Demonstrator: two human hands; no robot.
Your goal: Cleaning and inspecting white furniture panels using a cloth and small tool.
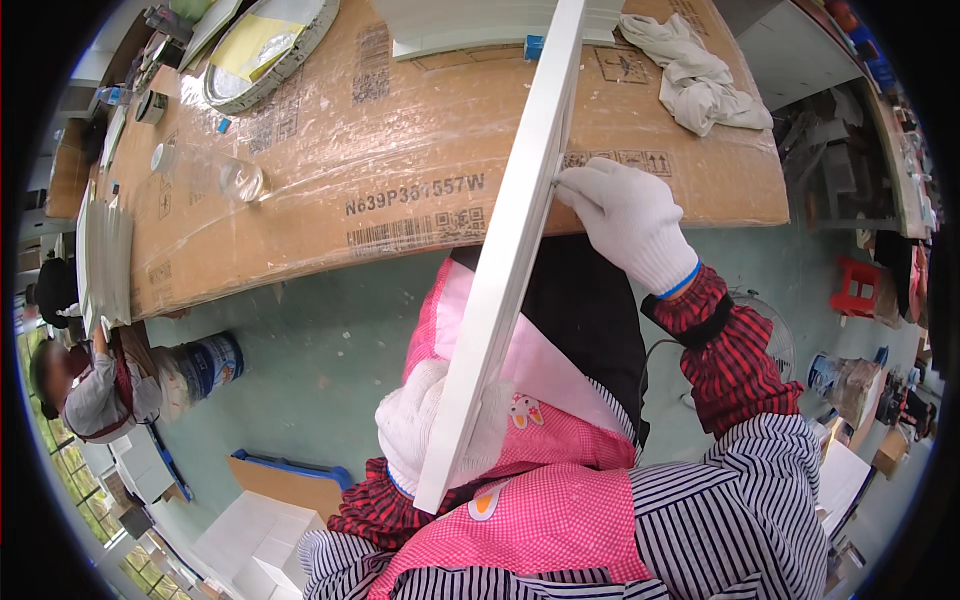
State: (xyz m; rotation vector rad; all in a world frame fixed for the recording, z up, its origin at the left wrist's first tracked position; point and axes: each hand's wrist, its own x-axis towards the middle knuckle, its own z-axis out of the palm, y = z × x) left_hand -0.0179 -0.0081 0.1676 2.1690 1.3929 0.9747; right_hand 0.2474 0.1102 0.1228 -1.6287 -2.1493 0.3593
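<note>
A long, narrow white strip [508,235] slants across the view, from near my body up over the far side of the table. My left hand [408,425], in a white knit glove, is wrapped round its lower end, and the strip covers part of the fingers. My right hand [625,215], gloved in white with a blue cuff edge, has its thumb and fingers pinched together at the strip's right edge, above the table's near edge. Something tiny and dark may show at those fingertips, too small to name.
The table [400,130] is topped with printed cardboard under clear film. On it are a crumpled white cloth [695,80], white panels [450,30], a tray with yellow paper [225,90] and a clear cup [243,182]. Another person [105,395] stands at the left beside stacked white boards [103,255].
</note>
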